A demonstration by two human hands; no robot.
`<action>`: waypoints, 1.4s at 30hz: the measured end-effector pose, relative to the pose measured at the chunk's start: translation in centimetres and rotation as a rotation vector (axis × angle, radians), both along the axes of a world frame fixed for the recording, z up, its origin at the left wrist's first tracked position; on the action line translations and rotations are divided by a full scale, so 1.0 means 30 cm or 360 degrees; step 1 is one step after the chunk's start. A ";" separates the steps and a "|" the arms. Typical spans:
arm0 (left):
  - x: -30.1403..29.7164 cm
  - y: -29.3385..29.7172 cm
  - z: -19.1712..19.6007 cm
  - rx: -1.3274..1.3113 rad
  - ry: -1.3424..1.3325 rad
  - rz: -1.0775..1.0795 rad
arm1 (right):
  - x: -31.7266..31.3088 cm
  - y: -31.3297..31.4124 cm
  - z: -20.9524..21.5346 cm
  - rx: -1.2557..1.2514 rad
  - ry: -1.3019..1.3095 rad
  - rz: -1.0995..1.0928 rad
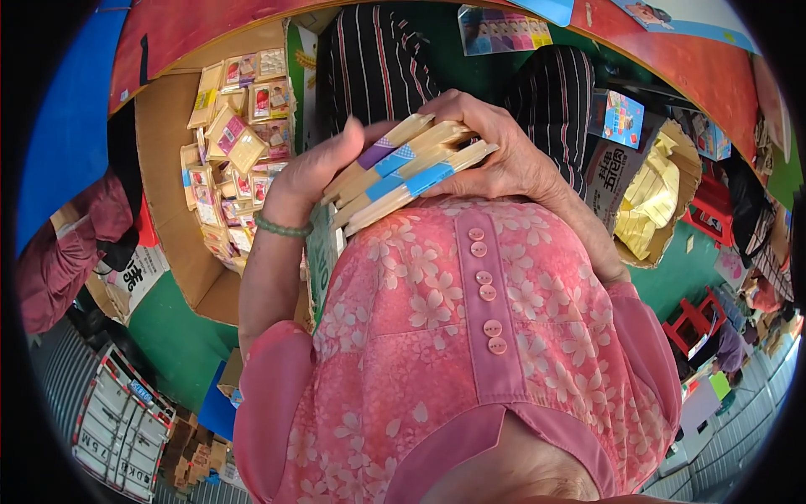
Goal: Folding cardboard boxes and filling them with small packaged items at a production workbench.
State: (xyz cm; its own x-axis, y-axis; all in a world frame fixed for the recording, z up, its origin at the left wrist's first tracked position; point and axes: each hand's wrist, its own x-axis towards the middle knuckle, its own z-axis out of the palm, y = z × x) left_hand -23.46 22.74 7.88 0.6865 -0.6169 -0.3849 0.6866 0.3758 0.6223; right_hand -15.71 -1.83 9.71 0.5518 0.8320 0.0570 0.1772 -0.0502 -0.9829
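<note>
Several flat cream-coloured packs (409,170) with blue and purple bands are stacked on edge in front of my chest, held between both hands. My left hand (315,168), with a green bead bracelet (283,228) at the wrist, presses against the stack's left end, its thumb raised. Around the right end, my right hand (514,151) has its fingers over the far side and its thumb along the near side. To the left, an open cardboard box (159,160) holds many similar small packs (239,147), some with strawberry pictures.
At the right stands another cardboard box (684,172) with crumpled yellow material (648,206). A red table edge (227,21) curves along the far side. Red stools (695,323) stand on the green floor (193,353). A person's pink sleeve (59,277) shows at the far left.
</note>
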 end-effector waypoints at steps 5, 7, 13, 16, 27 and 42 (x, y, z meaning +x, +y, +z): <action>-0.045 0.025 0.038 0.0123 -0.0025 -0.0217 | -0.001 -0.010 -0.018 0.0178 -0.0209 -0.0004; -0.057 0.020 0.042 0.0110 -0.0036 -0.0148 | -0.007 -0.009 -0.015 0.0151 -0.0163 -0.0019; -0.036 -0.007 0.062 0.0147 0.0021 -0.0164 | -0.031 -0.015 -0.011 0.0006 0.0057 -0.0137; -0.024 -0.019 0.054 0.0194 0.0165 -0.0211 | -0.026 -0.008 0.007 -0.0095 0.0152 -0.0200; 0.000 -0.004 0.089 0.0257 0.0069 -0.0283 | -0.009 0.010 -0.019 -0.0216 0.0171 -0.0106; 0.005 -0.038 0.107 0.0384 -0.0182 -0.0057 | -0.030 0.005 0.042 -0.0217 0.1507 -0.0406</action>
